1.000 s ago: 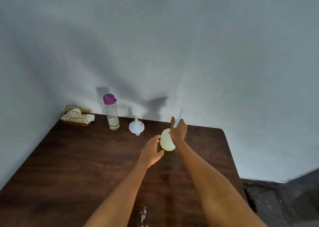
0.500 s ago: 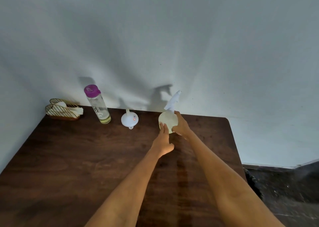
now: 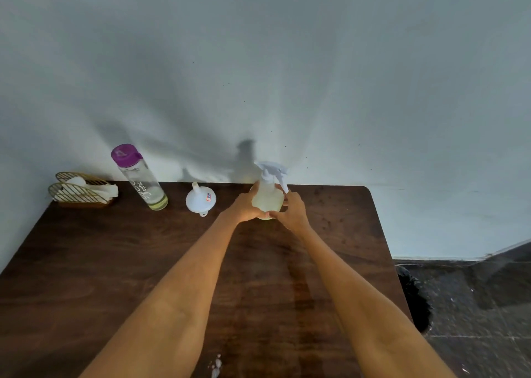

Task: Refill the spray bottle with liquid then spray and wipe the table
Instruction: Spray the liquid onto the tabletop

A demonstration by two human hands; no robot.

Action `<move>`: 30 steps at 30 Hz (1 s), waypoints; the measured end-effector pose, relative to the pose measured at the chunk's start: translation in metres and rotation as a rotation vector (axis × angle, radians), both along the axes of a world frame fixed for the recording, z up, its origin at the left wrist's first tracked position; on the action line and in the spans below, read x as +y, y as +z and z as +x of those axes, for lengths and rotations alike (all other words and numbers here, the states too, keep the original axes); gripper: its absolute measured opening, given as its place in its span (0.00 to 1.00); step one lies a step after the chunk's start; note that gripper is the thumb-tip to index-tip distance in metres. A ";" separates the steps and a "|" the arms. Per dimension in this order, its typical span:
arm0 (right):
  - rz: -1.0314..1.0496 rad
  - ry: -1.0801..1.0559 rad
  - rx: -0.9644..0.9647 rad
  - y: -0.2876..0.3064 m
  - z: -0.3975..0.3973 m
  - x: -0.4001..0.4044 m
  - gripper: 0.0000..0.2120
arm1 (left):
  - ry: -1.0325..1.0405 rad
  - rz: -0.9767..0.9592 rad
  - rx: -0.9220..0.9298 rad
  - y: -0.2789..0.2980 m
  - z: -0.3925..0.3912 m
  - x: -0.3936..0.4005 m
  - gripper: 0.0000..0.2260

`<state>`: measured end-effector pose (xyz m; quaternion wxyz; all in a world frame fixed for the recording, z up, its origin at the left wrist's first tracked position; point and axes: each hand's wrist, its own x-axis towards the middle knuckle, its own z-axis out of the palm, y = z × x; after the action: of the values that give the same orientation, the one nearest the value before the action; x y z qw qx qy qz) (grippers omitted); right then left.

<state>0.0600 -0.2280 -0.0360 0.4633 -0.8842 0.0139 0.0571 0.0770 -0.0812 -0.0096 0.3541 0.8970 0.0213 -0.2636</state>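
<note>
The round spray bottle (image 3: 267, 198), pale yellow with a white trigger head, stands upright near the far edge of the dark wooden table (image 3: 115, 262). My left hand (image 3: 244, 206) wraps its left side and base. My right hand (image 3: 290, 211) holds its right side, just below the trigger. A tall clear bottle (image 3: 142, 181) with a purple cap and a little yellowish liquid at its bottom stands to the left. A white funnel (image 3: 200, 199) lies upside down between the two bottles.
A gold wire holder (image 3: 82, 191) with white cloths or napkins sits in the far left corner. The wall rises right behind the table. White droplets (image 3: 217, 364) mark the near edge. The table's right edge drops to a dark tiled floor (image 3: 474, 306).
The spray bottle went from tilted in my right hand to standing upright near the far edge. My left hand closed onto its side. The view dropped and shifted.
</note>
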 end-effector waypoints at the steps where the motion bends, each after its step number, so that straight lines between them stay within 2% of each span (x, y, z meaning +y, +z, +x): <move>1: -0.014 0.004 -0.010 0.001 -0.001 0.001 0.34 | 0.014 0.010 -0.012 -0.003 0.002 -0.001 0.46; 3: -0.011 0.006 -0.034 0.002 -0.002 -0.001 0.36 | 0.048 0.080 -0.074 -0.008 0.006 -0.006 0.43; 5: -0.005 0.018 -0.035 0.004 -0.001 -0.003 0.34 | 0.062 0.146 -0.167 -0.014 0.010 -0.011 0.38; 8: -0.021 0.048 -0.057 0.004 -0.003 -0.003 0.30 | 0.097 0.070 -0.273 -0.011 0.010 -0.015 0.28; 10: 0.007 -0.019 -0.042 0.001 -0.004 -0.002 0.31 | 0.106 0.014 -0.300 -0.005 0.007 -0.017 0.26; 17: -0.001 -0.112 -0.042 -0.004 -0.011 0.005 0.31 | 0.053 -0.027 -0.249 0.003 0.004 -0.018 0.26; 23: -0.052 -0.166 -0.060 -0.009 -0.018 0.015 0.30 | 0.104 0.015 -0.356 0.000 -0.006 -0.012 0.25; 30: -0.070 -0.194 -0.071 -0.009 -0.023 0.025 0.25 | 0.114 -0.013 -0.388 -0.005 -0.010 -0.023 0.31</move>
<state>0.0372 -0.2034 -0.0448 0.4356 -0.8959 0.0851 -0.0198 0.0670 -0.1042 -0.0150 0.3717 0.9260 0.0014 -0.0655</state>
